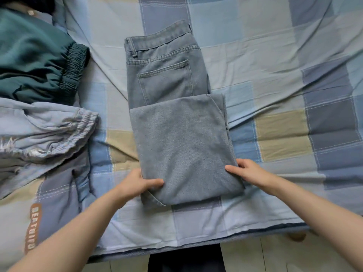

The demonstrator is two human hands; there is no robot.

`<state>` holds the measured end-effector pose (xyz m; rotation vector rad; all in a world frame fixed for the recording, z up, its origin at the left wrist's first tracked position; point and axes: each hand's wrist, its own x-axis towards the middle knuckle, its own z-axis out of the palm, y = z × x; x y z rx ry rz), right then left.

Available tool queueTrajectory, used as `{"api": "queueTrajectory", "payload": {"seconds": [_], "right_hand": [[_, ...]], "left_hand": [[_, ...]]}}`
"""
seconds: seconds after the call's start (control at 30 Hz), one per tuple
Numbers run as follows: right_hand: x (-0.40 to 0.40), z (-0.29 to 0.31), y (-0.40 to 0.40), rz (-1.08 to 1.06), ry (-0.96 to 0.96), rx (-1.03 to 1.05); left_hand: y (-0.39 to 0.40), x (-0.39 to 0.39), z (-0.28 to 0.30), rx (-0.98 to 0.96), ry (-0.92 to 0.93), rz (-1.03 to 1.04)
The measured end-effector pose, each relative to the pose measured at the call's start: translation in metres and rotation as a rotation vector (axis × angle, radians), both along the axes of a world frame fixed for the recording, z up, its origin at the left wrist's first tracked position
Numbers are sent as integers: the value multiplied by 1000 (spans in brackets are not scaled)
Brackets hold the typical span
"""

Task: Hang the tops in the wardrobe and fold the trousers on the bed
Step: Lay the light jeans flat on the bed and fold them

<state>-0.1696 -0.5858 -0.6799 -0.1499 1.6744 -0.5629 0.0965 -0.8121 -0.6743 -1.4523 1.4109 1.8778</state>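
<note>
While both hands grip the near folded end of the jeans (182, 146), left hand (137, 183) and right hand (249, 171) sit at opposite side edges w/ thumbs on top. Jeans run lengthwise away from the person on the bed (275, 55), waistband far; fingers underneath hidden. Wardrobe not in view.

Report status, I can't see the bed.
Left hand and right hand grip the jeans. Legs folded over, waistband uncovered. Nothing in the way.

Soft, even daylight — blurred, warped edges
</note>
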Motion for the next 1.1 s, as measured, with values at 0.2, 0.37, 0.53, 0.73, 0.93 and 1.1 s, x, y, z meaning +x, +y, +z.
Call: {"api": "queueTrajectory", "payload": {"seconds": [0.2, 0.37, 0.53, 0.73, 0.93, 1.1], "right_hand": [[1, -1, -11, 211, 16, 90], [-1, 3, -6, -64, -264, 291], [10, -5, 15, -170, -214, 226], [35, -7, 23, -196, 73, 95], [32, -2, 20, -41, 147, 66], [45, 21, 32, -14, 178, 48]], "left_hand": [[12, 9, 5, 28, -23, 115], [15, 16, 10, 2, -21, 165], [31, 30, 3, -39, -54, 158], [50, 42, 3, -205, -51, 143], [55, 37, 3, -303, -181, 257], [60, 53, 32, -190, -90, 219]]}}
